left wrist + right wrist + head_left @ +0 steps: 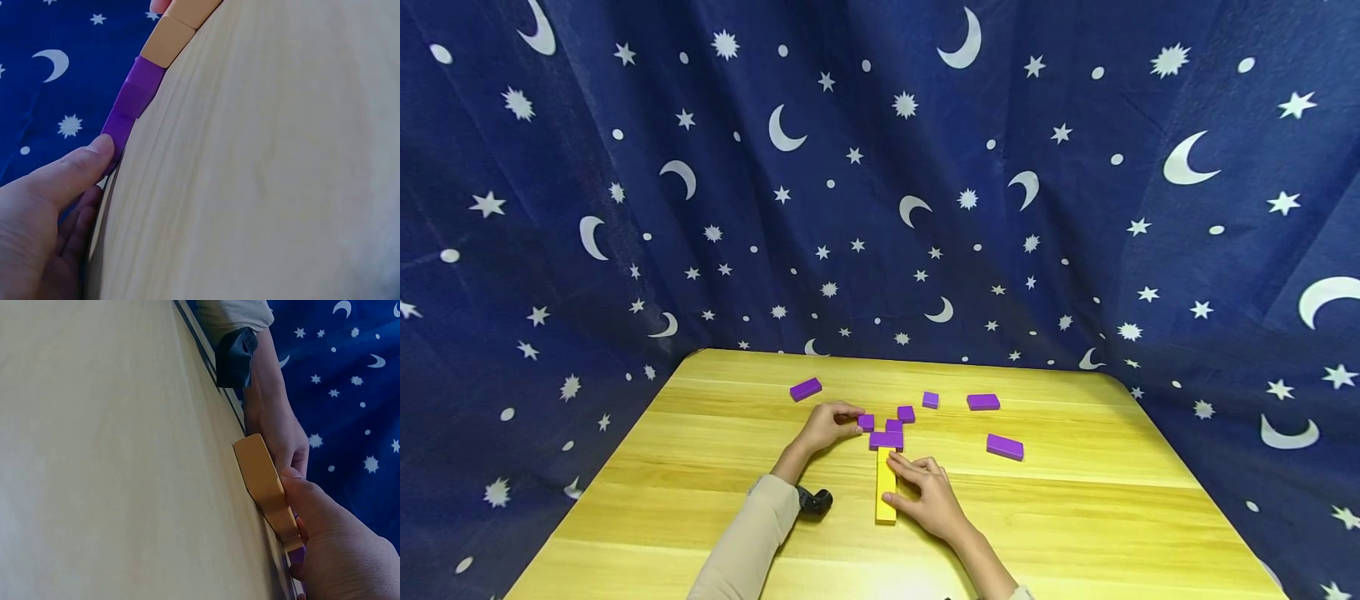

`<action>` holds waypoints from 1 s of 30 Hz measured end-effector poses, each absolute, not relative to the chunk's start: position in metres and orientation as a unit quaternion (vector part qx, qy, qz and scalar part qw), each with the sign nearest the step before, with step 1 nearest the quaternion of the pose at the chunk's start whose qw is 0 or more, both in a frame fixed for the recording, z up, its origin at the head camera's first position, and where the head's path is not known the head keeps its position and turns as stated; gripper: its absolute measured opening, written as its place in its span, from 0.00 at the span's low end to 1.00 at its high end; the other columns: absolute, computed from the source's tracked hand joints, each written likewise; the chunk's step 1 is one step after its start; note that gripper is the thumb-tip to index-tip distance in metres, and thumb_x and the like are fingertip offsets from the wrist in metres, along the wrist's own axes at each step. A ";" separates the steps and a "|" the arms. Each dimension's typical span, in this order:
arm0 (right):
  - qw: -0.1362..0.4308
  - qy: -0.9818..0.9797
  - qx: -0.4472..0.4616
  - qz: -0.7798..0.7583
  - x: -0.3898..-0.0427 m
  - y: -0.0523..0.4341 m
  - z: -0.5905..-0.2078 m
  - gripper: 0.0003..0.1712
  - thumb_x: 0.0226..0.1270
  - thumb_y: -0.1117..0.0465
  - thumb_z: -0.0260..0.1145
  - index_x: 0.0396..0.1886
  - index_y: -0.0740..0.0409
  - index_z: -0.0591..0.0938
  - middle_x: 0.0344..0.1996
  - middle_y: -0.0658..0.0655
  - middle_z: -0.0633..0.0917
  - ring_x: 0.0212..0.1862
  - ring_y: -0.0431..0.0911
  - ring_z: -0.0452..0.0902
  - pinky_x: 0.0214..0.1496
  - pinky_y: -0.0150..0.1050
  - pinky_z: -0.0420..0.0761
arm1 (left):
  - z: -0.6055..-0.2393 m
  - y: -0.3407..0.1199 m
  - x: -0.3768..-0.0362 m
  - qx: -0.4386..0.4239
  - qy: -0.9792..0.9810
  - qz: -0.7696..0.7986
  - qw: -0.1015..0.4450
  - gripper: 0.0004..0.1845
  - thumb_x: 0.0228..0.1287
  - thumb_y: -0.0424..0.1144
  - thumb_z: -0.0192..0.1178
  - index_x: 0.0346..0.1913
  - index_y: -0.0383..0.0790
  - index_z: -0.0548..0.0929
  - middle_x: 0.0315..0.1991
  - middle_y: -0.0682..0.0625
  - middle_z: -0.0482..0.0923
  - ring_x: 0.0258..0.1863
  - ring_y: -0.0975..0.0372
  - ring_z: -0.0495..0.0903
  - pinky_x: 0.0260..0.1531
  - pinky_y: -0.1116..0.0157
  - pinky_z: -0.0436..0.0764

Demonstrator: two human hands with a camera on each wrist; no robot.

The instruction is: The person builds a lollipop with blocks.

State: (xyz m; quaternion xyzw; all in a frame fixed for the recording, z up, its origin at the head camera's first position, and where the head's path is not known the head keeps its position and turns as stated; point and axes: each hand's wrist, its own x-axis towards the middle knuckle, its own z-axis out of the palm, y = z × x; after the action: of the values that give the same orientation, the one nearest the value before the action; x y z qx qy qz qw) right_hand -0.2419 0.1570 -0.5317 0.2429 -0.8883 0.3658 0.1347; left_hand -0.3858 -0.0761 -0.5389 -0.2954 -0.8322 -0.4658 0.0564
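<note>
The long yellow block lay flat on the wooden table, near the middle of its near half, running away from you toward a purple block set crosswise at its far end, the two touching or very nearly so. Your right hand rested along the yellow block's right side, thumb and fingertips curled against it and gripping it; in the right wrist view the thumb pressed on the block's edge while the other fingers were hidden behind it. Just left of the crosswise piece, your left hand pinched a small purple cube between thumb and fingers; the left wrist view showed the thumb pressed against the end of a purple piece, with the yellow block lined up beyond it. Another small purple cube sat directly behind the crosswise block, and two more lay a little further back, apart from each other. Three longer purple blocks lay loose on the table: one at the far left, one at the far right, and one nearer on the right, all well apart from your hands. A dark wrist-mounted device sat on your left forearm. A blue curtain with moons and stars hung behind the table.
</note>
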 end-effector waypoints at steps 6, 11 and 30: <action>0.135 -0.888 0.244 0.365 -0.242 0.157 -0.532 0.34 0.56 0.40 0.65 0.58 0.54 0.77 0.60 0.46 0.73 0.46 0.40 0.65 0.47 0.44 0.66 | -0.540 -0.078 -0.388 -0.276 -0.824 -0.493 0.045 0.19 0.57 0.40 0.65 0.51 0.37 0.82 0.43 0.48 0.82 0.42 0.59 0.80 0.41 0.66 0.80; 0.132 -0.888 0.245 0.366 -0.242 0.157 -0.531 0.34 0.55 0.41 0.65 0.59 0.54 0.76 0.60 0.46 0.73 0.47 0.40 0.65 0.47 0.44 0.66 | -0.539 -0.075 -0.386 -0.265 -0.833 -0.481 0.069 0.13 0.59 0.40 0.63 0.45 0.38 0.85 0.41 0.48 0.82 0.40 0.58 0.80 0.39 0.66 0.80; 0.141 -0.887 0.245 0.366 -0.241 0.157 -0.531 0.34 0.56 0.42 0.66 0.58 0.55 0.77 0.60 0.46 0.73 0.45 0.39 0.64 0.47 0.43 0.66 | -0.537 -0.055 -0.381 -0.249 -0.853 -0.453 0.073 0.11 0.57 0.44 0.64 0.41 0.45 0.87 0.39 0.54 0.83 0.42 0.60 0.80 0.44 0.62 0.78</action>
State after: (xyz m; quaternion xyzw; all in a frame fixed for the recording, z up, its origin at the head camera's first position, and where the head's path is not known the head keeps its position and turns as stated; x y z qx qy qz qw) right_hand -0.2413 0.1565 -0.5307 0.2450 -0.8866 0.3662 0.1405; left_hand -0.3807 -0.0554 -0.5365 -0.2492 -0.8531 -0.4525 0.0734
